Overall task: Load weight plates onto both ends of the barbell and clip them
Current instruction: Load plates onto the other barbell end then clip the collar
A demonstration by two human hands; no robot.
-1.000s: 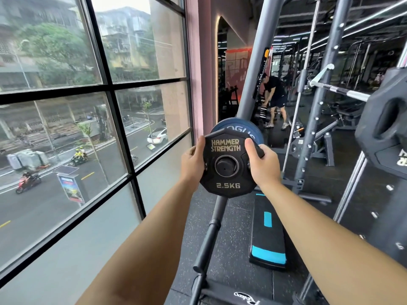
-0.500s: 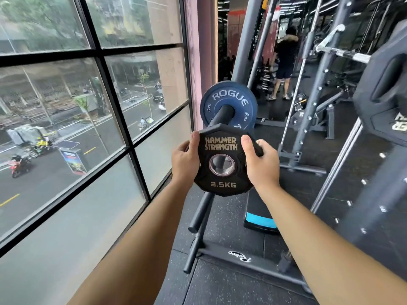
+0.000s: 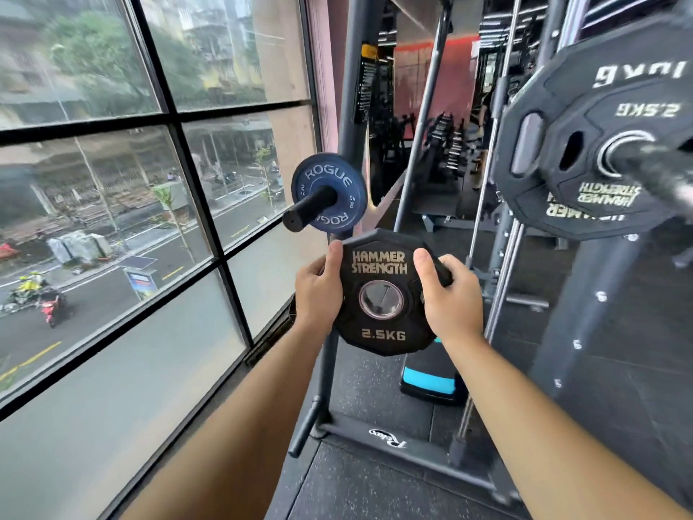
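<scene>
A black 2.5 kg Hammer Strength plate is held upright in front of me, its face toward the camera. My left hand grips its left edge and my right hand grips its right edge, thumbs on the face. It hangs free below a storage peg that carries a blue Rogue plate. At the upper right a barbell sleeve carries a black 10 kg plate with a 2.5 kg plate outside it. I see no clip on that sleeve.
A large window fills the left side. The grey rack upright and its floor frame stand straight ahead. A black and blue step lies on the rubber floor. More gym machines and a dumbbell rack stand behind.
The plate has come off the storage peg and now hangs below it in both hands. My view has swung right, which brings the loaded barbell end into sight.
</scene>
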